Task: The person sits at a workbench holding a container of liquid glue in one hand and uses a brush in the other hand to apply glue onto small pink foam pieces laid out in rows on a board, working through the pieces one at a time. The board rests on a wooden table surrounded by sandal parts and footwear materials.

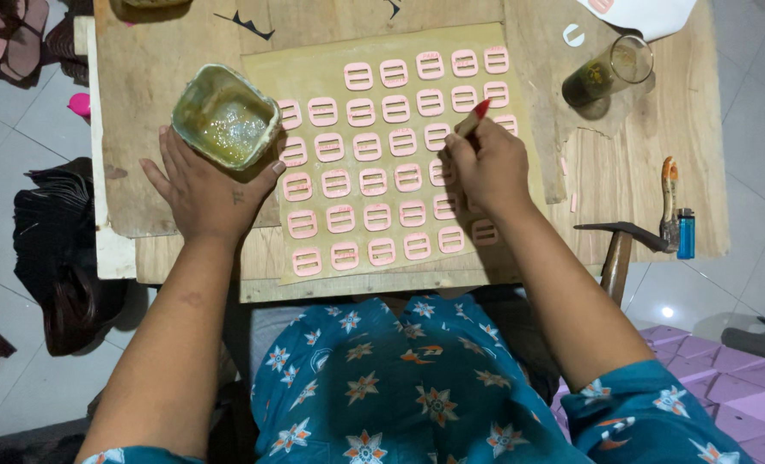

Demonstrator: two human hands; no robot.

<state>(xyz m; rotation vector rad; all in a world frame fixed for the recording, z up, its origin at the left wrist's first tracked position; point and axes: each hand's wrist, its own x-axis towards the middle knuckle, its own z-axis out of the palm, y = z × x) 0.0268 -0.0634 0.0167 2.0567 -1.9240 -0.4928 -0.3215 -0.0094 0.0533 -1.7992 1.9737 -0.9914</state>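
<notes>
Several small pink buckle-shaped pieces (376,180) lie in rows on a tan sheet (266,77) spread over a wooden board. My right hand (486,167) rests over the right side of the rows, holding a red-tipped brush (475,116) whose handle points up and away. My left hand (206,189) lies flat on the board, fingers spread, touching the near side of a square tub (226,116) of yellowish glue at the sheet's left edge.
A glass (608,73) with dark liquid stands at the back right. A hammer (619,249), pliers (670,202) and a blue lighter (685,234) lie at the board's right edge. Dark bags (56,249) sit on the floor to the left, purple tiles (726,378) at the lower right.
</notes>
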